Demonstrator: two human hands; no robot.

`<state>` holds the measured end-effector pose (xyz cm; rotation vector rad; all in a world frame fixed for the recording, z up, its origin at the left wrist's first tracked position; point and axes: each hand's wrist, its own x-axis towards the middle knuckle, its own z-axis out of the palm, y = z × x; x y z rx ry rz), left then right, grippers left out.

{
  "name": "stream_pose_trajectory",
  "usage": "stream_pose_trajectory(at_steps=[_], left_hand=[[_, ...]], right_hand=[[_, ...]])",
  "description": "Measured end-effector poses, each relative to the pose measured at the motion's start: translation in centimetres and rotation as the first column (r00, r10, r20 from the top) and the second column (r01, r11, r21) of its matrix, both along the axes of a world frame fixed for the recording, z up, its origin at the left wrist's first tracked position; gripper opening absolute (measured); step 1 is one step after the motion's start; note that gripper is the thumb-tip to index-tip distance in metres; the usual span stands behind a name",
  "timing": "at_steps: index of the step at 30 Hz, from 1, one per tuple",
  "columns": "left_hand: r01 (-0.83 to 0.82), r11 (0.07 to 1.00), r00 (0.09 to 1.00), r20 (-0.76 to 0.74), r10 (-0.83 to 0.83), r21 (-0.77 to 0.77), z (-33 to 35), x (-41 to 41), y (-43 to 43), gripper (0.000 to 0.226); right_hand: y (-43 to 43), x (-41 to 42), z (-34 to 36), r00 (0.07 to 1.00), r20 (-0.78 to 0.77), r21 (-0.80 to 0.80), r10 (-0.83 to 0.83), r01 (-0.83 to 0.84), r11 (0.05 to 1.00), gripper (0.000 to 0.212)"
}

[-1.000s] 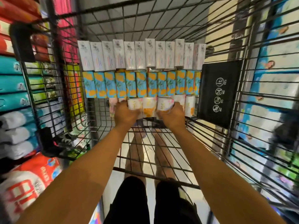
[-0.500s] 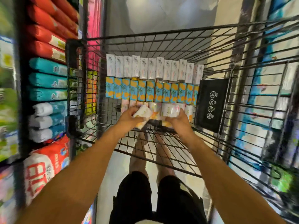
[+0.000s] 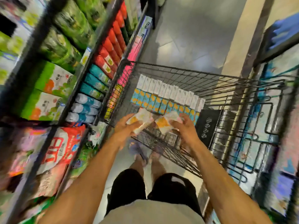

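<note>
My left hand [image 3: 125, 129] grips a white and orange soft pack [image 3: 140, 119] over the near end of a black wire shopping cart [image 3: 210, 80]. A second pack of the same kind [image 3: 165, 124] is held in my right hand [image 3: 186, 127]. Both packs are lifted above the cart floor and tilted toward each other. Farther into the cart stands a row of blue and orange boxes [image 3: 155, 101], with a row of white boxes [image 3: 169, 90] behind it. The picture is blurred by motion.
Store shelves [image 3: 97, 75] full of red, teal, green and white packs line the left, close to the cart. A black panel with icons [image 3: 208, 125] hangs inside the cart's right side. Grey floor [image 3: 194, 34] runs ahead; another rack stands on the right.
Both hands have lifted a pack each out of the near row in the cart. My view has swung up and left, showing more shelf and floor.
</note>
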<state>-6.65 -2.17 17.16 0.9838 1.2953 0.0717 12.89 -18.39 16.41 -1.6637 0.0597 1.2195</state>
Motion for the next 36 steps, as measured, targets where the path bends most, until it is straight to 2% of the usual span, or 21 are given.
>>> stream_pose_trajectory(at_steps=[4, 9, 13, 17, 20, 25, 29, 32, 36], left_hand=[[-0.173, 0.982, 0.979, 0.125, 0.163, 0.074, 3.5, -4.8, -0.6, 0.037], [-0.244, 0.944, 0.957, 0.214, 0.198, 0.220, 7.3, -12.3, -1.3, 0.043], [-0.290, 0.885, 0.945, 0.257, 0.204, 0.364, 11.0, -17.9, -2.8, 0.073], [-0.388, 0.804, 0.910, 0.326, 0.256, 0.451, 13.8, -23.4, -5.2, 0.066], [-0.458, 0.766, 0.873, 0.392, 0.292, 0.450, 15.6, -28.0, -7.2, 0.064], [-0.580, 0.700, 0.793, 0.488, 0.365, 0.418, 18.0, -35.4, -9.9, 0.067], [-0.625, 0.644, 0.770, 0.485, 0.415, 0.442, 19.3, -40.2, -11.8, 0.080], [-0.636, 0.592, 0.771, 0.450, 0.451, 0.495, 20.0, -43.1, -12.8, 0.082], [-0.622, 0.540, 0.782, 0.407, 0.472, 0.567, 22.3, -45.7, -13.1, 0.073]], right_hand=[[1.0, -2.1, 2.9, 0.984, 0.060, 0.112, 0.166, -0.172, 0.979, 0.054], [3.3, -6.3, 6.2, 0.935, 0.160, 0.197, 0.316, -0.344, 0.918, 0.057], [5.4, -10.8, 8.9, 0.876, 0.219, 0.285, 0.429, -0.478, 0.831, 0.075], [6.9, -16.1, 11.9, 0.758, 0.364, 0.307, 0.541, -0.646, 0.699, 0.082], [7.4, -20.1, 14.0, 0.688, 0.446, 0.316, 0.573, -0.720, 0.618, 0.082], [7.3, -26.7, 18.2, 0.631, 0.507, 0.361, 0.587, -0.774, 0.520, 0.072], [7.3, -31.4, 20.6, 0.614, 0.562, 0.378, 0.555, -0.787, 0.488, 0.076], [7.7, -33.9, 22.1, 0.548, 0.635, 0.362, 0.544, -0.834, 0.417, 0.071], [9.3, -36.2, 25.2, 0.444, 0.743, 0.318, 0.501, -0.892, 0.320, 0.063]])
